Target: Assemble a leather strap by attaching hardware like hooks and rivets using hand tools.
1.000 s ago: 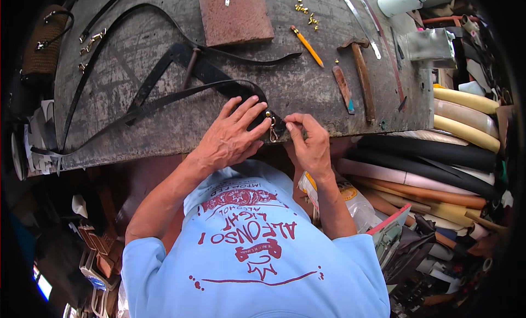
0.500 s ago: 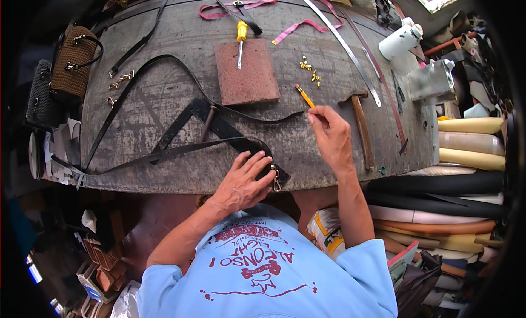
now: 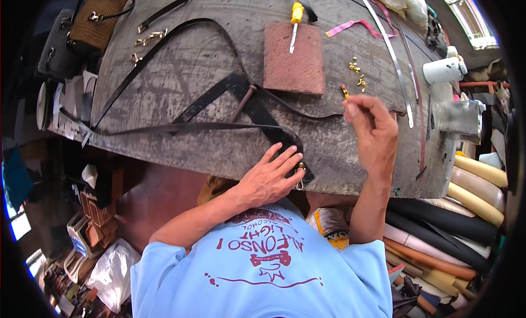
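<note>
My left hand [image 3: 272, 175] lies with fingers outstretched over the near end of a long black leather strap [image 3: 181, 128] and a black L-shaped square [image 3: 241, 96]. A metal snap hook [image 3: 299, 184] pokes out beside its fingertips at the table's front edge. To the right, my right hand [image 3: 375, 134] is raised with thumb and forefinger pinched at the strap's other end. A yellow pencil [image 3: 344, 92] shows just past those fingertips, partly hidden. Across the square rests a thin dark rod [image 3: 243, 103].
A reddish stone block [image 3: 294, 63] carries a yellow-handled screwdriver [image 3: 296, 19]. Small brass studs [image 3: 356, 69] lie to its right, near a steel ruler [image 3: 392, 58]. Loose snap hooks [image 3: 151, 38] sit at left. A white container [image 3: 441, 70] and a metal tin [image 3: 463, 121] stand at right.
The view has shifted, so the table sits further right and higher. My right hand has drawn the strap end slightly nearer and now covers much of the pencil and hammer. My left hand stays put.
</note>
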